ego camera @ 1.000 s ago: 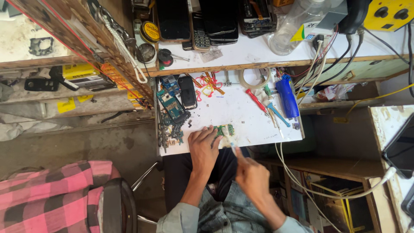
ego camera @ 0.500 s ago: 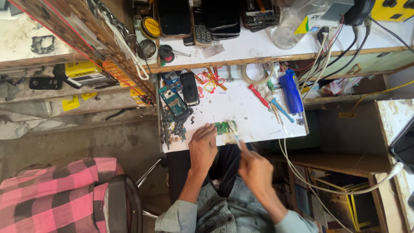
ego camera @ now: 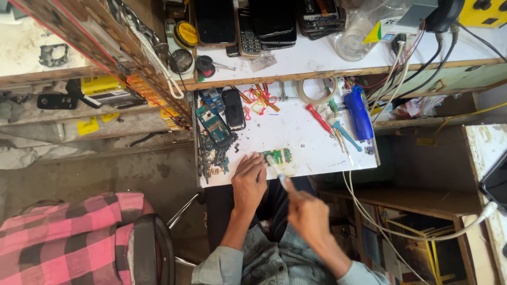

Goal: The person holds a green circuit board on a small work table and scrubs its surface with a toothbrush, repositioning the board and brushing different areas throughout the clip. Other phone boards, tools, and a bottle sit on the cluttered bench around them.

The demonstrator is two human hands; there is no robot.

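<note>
A small green circuit board (ego camera: 278,156) lies near the front edge of the white work surface (ego camera: 296,132). My left hand (ego camera: 249,177) rests flat beside it, fingers touching its left end. My right hand (ego camera: 305,211), blurred, hangs in front of the table edge and grips a thin pale brush-like tool (ego camera: 275,168) whose tip reaches the board.
A teal circuit board (ego camera: 213,126), a black phone (ego camera: 233,108), a red screwdriver (ego camera: 318,118), a blue cylinder (ego camera: 358,115) and a tape roll (ego camera: 316,91) lie on the work surface. Phones line the upper shelf (ego camera: 317,58). Cables hang at right; a pink plaid cloth (ego camera: 63,237) lies at lower left.
The view shifted slightly. My right hand has moved down and right off the table edge, with the tool still on the board. My left hand has stayed by the board.
</note>
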